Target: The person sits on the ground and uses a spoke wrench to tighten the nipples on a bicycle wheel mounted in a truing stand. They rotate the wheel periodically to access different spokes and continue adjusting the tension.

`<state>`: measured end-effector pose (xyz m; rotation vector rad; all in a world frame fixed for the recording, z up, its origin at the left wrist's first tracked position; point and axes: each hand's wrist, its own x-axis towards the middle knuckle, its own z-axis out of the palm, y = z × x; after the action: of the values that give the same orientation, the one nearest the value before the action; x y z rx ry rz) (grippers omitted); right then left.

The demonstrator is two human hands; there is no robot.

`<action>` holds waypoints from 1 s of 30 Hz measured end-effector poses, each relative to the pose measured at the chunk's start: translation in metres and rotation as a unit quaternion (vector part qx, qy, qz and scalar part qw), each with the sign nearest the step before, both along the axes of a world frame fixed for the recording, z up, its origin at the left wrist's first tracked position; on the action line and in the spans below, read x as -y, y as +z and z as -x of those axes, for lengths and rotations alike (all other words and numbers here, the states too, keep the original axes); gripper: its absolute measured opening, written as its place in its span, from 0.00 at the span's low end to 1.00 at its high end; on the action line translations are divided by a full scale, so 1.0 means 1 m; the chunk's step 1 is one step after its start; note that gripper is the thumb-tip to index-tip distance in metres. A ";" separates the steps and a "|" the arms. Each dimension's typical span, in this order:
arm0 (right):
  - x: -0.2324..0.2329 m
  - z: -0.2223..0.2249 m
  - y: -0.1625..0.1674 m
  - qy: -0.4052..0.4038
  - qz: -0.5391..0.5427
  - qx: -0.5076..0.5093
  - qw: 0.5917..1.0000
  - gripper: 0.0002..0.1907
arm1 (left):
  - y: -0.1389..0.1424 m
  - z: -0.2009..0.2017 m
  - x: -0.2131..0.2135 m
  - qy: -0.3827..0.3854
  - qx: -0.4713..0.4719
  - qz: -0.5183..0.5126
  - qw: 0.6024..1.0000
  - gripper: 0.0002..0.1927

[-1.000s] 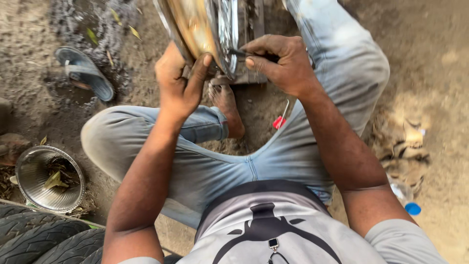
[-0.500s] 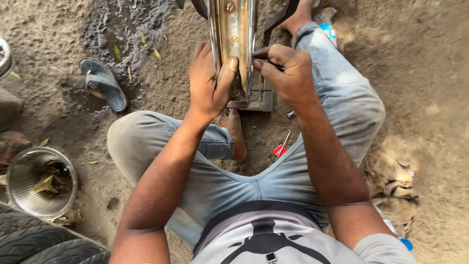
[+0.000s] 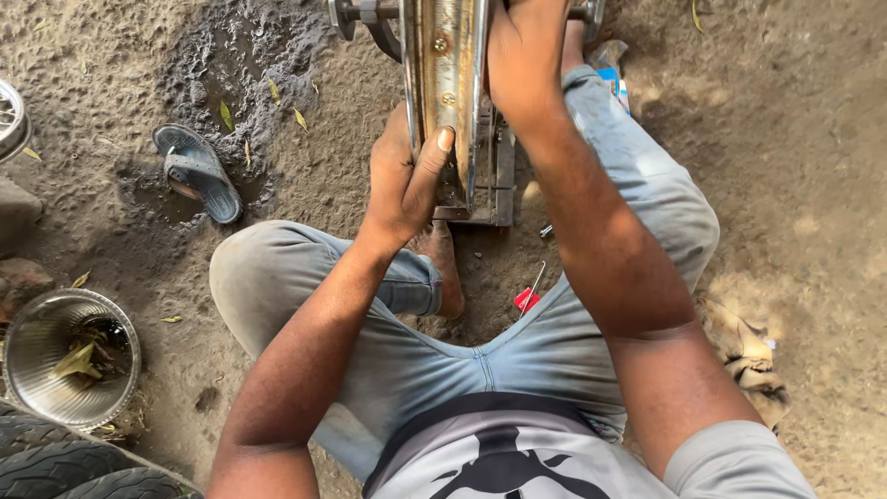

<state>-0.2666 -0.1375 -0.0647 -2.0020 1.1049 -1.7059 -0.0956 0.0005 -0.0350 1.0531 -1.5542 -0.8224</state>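
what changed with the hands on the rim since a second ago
The right hand slid further up the metal wheel rim, and the small dark tool it held against the rim earlier no longer shows. The left hand keeps its grip on the rim's left edge, thumb across the channel. The sandal and steel bowl lie where they were.

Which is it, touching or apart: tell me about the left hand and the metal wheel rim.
Touching. The head view shows the left hand gripping the metal wheel rim, thumb pressed flat on it.
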 end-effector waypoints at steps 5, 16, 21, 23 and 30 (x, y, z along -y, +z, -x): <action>-0.055 0.037 -0.015 -0.004 0.014 -0.160 0.987 0.08 | 0.006 -0.005 0.004 0.032 0.116 0.051 0.991 0.11; -0.073 0.031 -0.035 -0.042 0.019 -0.207 0.977 0.09 | 0.009 -0.002 0.006 0.027 0.054 0.052 0.997 0.12; -0.004 -0.001 -0.008 -0.044 0.024 -0.071 0.996 0.09 | 0.010 -0.004 0.003 0.005 0.044 0.065 0.997 0.14; -0.027 -0.002 0.010 -0.043 0.034 -0.105 0.993 0.09 | 0.011 -0.007 0.002 -0.001 0.045 0.077 0.996 0.14; -0.164 -0.013 -0.013 -0.045 -0.196 -0.080 0.976 0.17 | 0.006 -0.005 0.001 0.018 0.019 0.067 0.997 0.13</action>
<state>-0.2540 0.0267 -0.0781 -1.8811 1.4736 -1.2562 -0.0903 -0.0002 -0.0287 1.0016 -1.5954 -0.6680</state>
